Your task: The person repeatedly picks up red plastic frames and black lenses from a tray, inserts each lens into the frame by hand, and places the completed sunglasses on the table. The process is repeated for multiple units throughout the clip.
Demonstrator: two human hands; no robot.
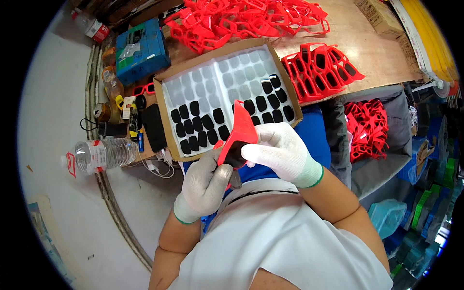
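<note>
- The left hand (205, 186), in a grey knit glove with a green cuff, was closed on the lower end of a red plastic glasses frame (238, 137), fingers curled round it.
- The right hand (282, 152), in a white knit glove with a green cuff, gripped the same frame from the other side, its fingertips (249, 153) pressed against a dark lens (234, 157) sitting in the frame.
- The frame was held up between both hands, over the person's lap and just in front of the near edge of a shallow cardboard box (164, 108).
- Inside that box lay a white moulded plastic tray (203, 79); small black lenses (200, 128) filled its nearer pockets, while the farther pockets looked pale.
- The box rested on a wooden tabletop (348, 36).
- A loose heap of red frames (241, 19) lay beyond the box, and a neater stack of red frames (321, 67) sat just beside its right wall.
- More red frames (367, 128) filled a grey bin below the table edge on the right.
- A clear plastic water bottle (104, 153) lay on its side to the left, near a blue box (141, 50).
</note>
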